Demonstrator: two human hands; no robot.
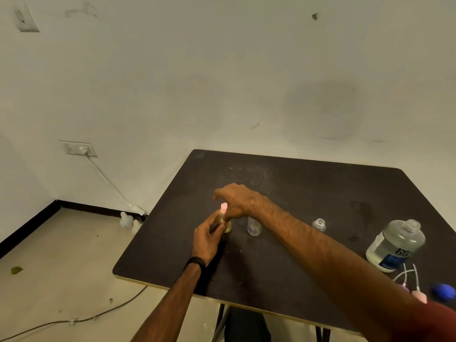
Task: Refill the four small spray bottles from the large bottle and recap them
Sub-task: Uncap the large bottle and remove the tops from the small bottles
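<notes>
Pink spray cap (223, 208) — between both hands, under the right hand (237, 201).

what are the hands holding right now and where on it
Left hand grips a small spray bottle by its body; right hand holds its pink spray cap.

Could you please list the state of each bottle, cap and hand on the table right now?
Left hand: grips the small bottle being capped.
Right hand: on the pink spray cap, fingers curled.
Bottle being capped: upright, spray cap in its neck.
Second small bottle: upright; top hidden.
Third small bottle: upright, uncapped.
Large bottle: upright, open, partly full.
Blue cap: off, lying on table.
Two spray caps: loose, lying down.
</notes>
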